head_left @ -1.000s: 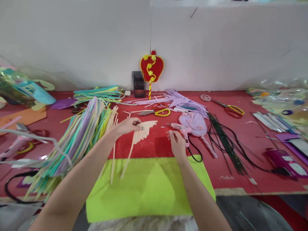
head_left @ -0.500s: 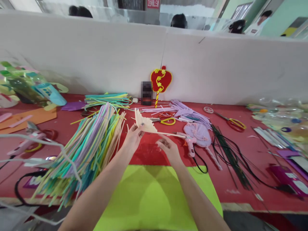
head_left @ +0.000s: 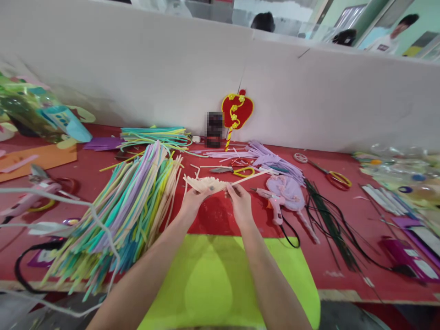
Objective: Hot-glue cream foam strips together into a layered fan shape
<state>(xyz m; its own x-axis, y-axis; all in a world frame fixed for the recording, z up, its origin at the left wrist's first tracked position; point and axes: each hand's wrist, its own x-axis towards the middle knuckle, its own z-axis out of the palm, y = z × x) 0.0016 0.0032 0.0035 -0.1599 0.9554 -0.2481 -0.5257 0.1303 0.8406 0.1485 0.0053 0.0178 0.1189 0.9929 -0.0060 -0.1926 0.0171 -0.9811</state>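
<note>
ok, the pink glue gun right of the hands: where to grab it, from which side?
Probably the handle of the pink glue gun, the thickest part, pointing toward the near table edge. Come from above and from the near side, right hand closest. Its nozzle points left and the black cord trails off the handle end, so avoid both.

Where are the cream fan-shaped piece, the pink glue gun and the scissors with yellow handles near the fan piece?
cream fan-shaped piece (head_left: 206, 184), head view, on its ribbed middle between the hands.
pink glue gun (head_left: 275, 206), head view, on its body.
scissors with yellow handles (head_left: 242, 172), head view, on the yellow handle loop.
</note>
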